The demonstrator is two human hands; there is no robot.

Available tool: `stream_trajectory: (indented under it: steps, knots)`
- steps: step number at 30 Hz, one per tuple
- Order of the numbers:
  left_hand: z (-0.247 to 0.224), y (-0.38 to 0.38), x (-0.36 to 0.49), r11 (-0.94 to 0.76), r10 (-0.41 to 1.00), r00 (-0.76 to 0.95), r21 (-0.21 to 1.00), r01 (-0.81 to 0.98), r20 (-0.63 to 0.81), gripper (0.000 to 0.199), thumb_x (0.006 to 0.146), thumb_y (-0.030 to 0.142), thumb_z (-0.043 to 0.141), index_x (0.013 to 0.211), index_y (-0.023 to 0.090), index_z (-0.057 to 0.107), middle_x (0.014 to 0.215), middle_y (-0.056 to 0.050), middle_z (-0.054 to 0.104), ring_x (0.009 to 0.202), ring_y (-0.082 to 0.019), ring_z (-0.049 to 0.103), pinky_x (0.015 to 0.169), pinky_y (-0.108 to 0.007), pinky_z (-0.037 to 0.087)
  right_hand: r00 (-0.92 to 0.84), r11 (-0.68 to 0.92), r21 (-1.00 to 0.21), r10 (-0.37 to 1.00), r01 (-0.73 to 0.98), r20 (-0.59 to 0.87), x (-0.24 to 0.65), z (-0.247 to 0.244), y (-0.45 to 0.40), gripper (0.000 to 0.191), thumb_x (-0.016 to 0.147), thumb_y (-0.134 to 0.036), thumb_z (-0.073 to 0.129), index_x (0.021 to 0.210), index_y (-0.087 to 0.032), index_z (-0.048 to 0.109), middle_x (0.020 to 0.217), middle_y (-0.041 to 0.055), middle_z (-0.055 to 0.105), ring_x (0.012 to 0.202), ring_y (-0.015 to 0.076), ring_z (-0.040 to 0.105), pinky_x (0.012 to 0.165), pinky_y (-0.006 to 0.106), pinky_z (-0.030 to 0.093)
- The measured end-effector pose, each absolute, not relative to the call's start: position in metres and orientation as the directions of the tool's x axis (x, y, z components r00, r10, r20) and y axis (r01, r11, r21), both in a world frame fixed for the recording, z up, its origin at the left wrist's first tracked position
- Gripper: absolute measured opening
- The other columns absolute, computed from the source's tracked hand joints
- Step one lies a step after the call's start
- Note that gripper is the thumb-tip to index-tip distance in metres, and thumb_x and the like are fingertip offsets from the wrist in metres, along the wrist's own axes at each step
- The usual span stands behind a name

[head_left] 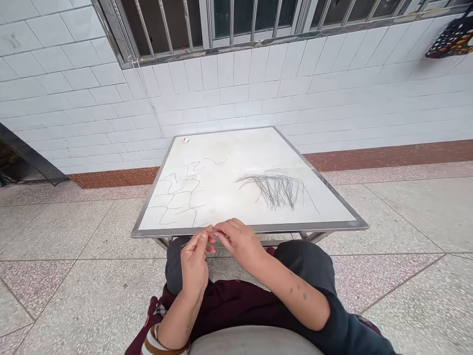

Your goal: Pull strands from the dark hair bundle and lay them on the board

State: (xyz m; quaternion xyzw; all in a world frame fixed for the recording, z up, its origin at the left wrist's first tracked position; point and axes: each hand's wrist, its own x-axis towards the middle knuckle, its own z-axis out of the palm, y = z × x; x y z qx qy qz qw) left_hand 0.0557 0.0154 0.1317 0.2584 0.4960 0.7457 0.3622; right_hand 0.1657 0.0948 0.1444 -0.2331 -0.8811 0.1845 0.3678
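At the near edge of the table, my left hand pinches a thin wire between thumb and forefinger. My right hand meets it there, its fingers closed on the same wire, whose far end is hidden by the fingers. Beyond my right hand lies a loose pile of thin dark wires, mostly straight and overlapping. Several separate wires, bent into wavy and angled shapes, are spread over the left side of the tabletop.
The white table has a grey metal rim and stands near a white tiled wall. A small red-and-white object lies in its far left corner. Barred windows are above. A patterned bag hangs at upper right.
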Motion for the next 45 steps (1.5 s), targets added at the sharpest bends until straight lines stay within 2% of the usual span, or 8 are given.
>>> stream_trajectory:
  steps: [9, 15, 23, 28, 36, 40, 43, 45]
  knots:
    - [0.129, 0.016, 0.058, -0.249, 0.781, -0.62, 0.949, -0.192, 0.08, 0.024, 0.081, 0.032, 0.062, 0.096, 0.017, 0.072, 0.105, -0.009, 0.066, 0.079, -0.014, 0.056, 0.057, -0.022, 0.044, -0.591, 0.786, -0.545, 0.596, 0.292, 0.544, 0.161, 0.14, 0.093, 0.012, 0.086, -0.011, 0.049, 0.088, -0.019, 0.058, 0.08, 0.0034, 0.057, 0.075, 0.0162, 0.053, 0.066, 0.027, 0.043]
    - [0.125, 0.015, 0.058, -0.248, 0.745, -0.64, 0.969, -0.005, 0.187, 0.025, 0.084, 0.031, 0.058, 0.103, 0.019, 0.07, 0.104, -0.008, 0.066, 0.078, -0.014, 0.057, 0.064, -0.025, 0.046, -0.573, 0.746, -0.59, 0.641, 0.308, 0.511, 0.161, 0.139, 0.093, 0.014, 0.083, -0.008, 0.049, 0.087, -0.018, 0.057, 0.079, 0.0028, 0.057, 0.073, 0.015, 0.053, 0.064, 0.025, 0.042]
    - [0.125, 0.013, 0.057, -0.194, 0.766, -0.559, 0.943, 0.269, 0.317, 0.026, 0.088, 0.028, 0.052, 0.109, 0.024, 0.068, 0.101, -0.005, 0.066, 0.075, -0.014, 0.058, 0.07, -0.029, 0.049, -0.524, 0.673, -0.667, 0.712, 0.319, 0.468, 0.163, 0.145, 0.092, 0.012, 0.08, -0.008, 0.05, 0.082, -0.019, 0.055, 0.073, 0.0001, 0.053, 0.065, 0.0129, 0.05, 0.058, 0.023, 0.04]
    - [0.121, 0.013, 0.056, -0.187, 0.75, -0.513, 0.877, 0.442, 0.418, 0.023, 0.087, 0.026, 0.053, 0.103, 0.025, 0.07, 0.098, -0.005, 0.068, 0.089, -0.018, 0.061, 0.079, -0.032, 0.05, -0.493, 0.648, -0.666, 0.745, 0.371, 0.45, 0.162, 0.146, 0.093, 0.012, 0.078, -0.008, 0.05, 0.075, -0.019, 0.053, 0.069, -0.0008, 0.051, 0.061, 0.0126, 0.048, 0.056, 0.023, 0.037]
    - [0.119, 0.013, 0.06, -0.179, 0.723, -0.563, 0.896, 0.407, 0.4, 0.024, 0.087, 0.025, 0.052, 0.104, 0.024, 0.07, 0.103, -0.006, 0.07, 0.096, -0.021, 0.063, 0.085, -0.035, 0.05, -0.464, 0.554, -0.782, 0.794, 0.285, 0.393, 0.159, 0.141, 0.093, 0.012, 0.075, -0.01, 0.05, 0.08, -0.02, 0.053, 0.07, -0.0005, 0.057, 0.062, 0.0133, 0.053, 0.058, 0.025, 0.041]
    - [0.119, 0.014, 0.061, -0.178, 0.734, -0.578, 0.922, 0.344, 0.357, 0.023, 0.086, 0.029, 0.054, 0.102, 0.023, 0.071, 0.1, -0.007, 0.07, 0.089, -0.02, 0.064, 0.079, -0.034, 0.052, -0.449, 0.432, -0.873, 0.842, 0.229, 0.299, 0.157, 0.139, 0.092, 0.012, 0.075, -0.013, 0.052, 0.085, -0.021, 0.051, 0.07, -0.0019, 0.057, 0.06, 0.0122, 0.053, 0.058, 0.025, 0.042]
    - [0.121, 0.016, 0.058, -0.173, 0.72, -0.63, 0.955, 0.243, 0.291, 0.025, 0.085, 0.033, 0.056, 0.101, 0.021, 0.071, 0.099, -0.008, 0.071, 0.075, -0.018, 0.064, 0.072, -0.032, 0.052, -0.491, 0.262, -0.963, 0.848, 0.063, 0.198, 0.158, 0.138, 0.095, 0.01, 0.076, -0.019, 0.056, 0.085, -0.02, 0.052, 0.073, -0.002, 0.058, 0.065, 0.012, 0.054, 0.061, 0.025, 0.043]
    - [0.122, 0.017, 0.057, -0.191, 0.687, -0.676, 0.964, 0.183, 0.265, 0.028, 0.084, 0.035, 0.057, 0.101, 0.019, 0.071, 0.098, -0.009, 0.071, 0.07, -0.016, 0.063, 0.07, -0.032, 0.052, -0.576, 0.042, -0.994, 0.812, -0.103, 0.094, 0.159, 0.139, 0.096, 0.013, 0.078, -0.027, 0.059, 0.087, -0.02, 0.052, 0.076, -0.0013, 0.059, 0.068, 0.0112, 0.054, 0.061, 0.024, 0.043]
